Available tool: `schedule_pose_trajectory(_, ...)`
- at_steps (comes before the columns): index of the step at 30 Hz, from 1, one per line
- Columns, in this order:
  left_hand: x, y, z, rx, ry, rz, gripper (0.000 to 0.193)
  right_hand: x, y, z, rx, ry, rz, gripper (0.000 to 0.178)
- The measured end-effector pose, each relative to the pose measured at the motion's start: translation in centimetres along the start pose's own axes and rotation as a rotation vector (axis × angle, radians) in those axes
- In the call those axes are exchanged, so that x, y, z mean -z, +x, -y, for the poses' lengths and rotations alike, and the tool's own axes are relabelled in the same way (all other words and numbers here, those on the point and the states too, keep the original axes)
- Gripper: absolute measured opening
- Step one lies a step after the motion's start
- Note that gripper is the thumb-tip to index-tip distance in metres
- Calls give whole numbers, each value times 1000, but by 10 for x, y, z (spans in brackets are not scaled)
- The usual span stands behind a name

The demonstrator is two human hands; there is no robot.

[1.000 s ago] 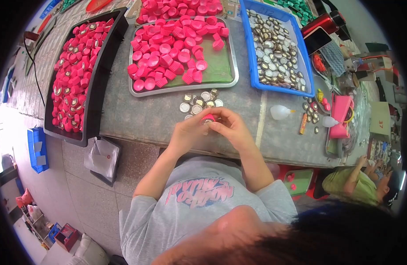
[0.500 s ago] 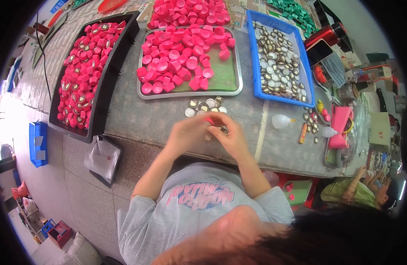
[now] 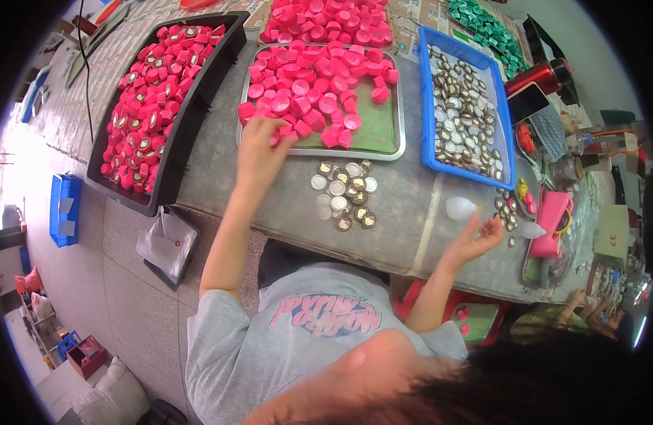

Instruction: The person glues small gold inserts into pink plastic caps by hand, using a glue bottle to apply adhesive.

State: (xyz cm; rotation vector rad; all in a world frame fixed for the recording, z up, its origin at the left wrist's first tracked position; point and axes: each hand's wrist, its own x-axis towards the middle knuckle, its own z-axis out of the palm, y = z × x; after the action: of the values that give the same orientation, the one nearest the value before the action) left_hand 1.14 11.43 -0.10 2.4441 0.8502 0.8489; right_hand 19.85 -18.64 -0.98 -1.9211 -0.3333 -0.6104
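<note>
My left hand [image 3: 261, 152] is at the near left edge of a metal tray [image 3: 393, 145] heaped with pink fluted cups [image 3: 298, 85]. Its fingers are bent around one pink cup [image 3: 274, 141], partly hidden by them. My right hand [image 3: 475, 243] hovers over the table's front part, palm up and fingers apart, holding nothing I can see. Just beyond its fingertips lies a white squeeze bottle [image 3: 459, 208] with an orange tip. Between my hands a loose pile of round dark-rimmed caps [image 3: 347, 191], some showing white faces, lies on the table.
On the left stands a long black bin [image 3: 160, 191] of pink cups with caps in them. A blue tray [image 3: 429, 134] of loose caps is at the right. Farther right are a second white bottle [image 3: 532, 230] and a pink basket [image 3: 549, 212]. A person's arm [image 3: 573, 301] shows at far right.
My hands were together over the cap pile. They have parted: the left went forward and left to the pink cups, the right moved right toward the squeeze bottle. The view has shifted slightly.
</note>
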Motion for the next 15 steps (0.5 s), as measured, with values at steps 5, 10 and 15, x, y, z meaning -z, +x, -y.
schedule_pose_trajectory(5,-11,-2,-6,-31,163,-10,26,-5,5,-24,-170,52,269,43)
schedule_pose_trajectory(10,-4,1,-1,-88,193,26,24,-5,4,-39,-251,-29,437,33)
schedule_pose_trajectory(15,6,1,4,85,-143,68,19,-8,2,1,-268,304,369,28)
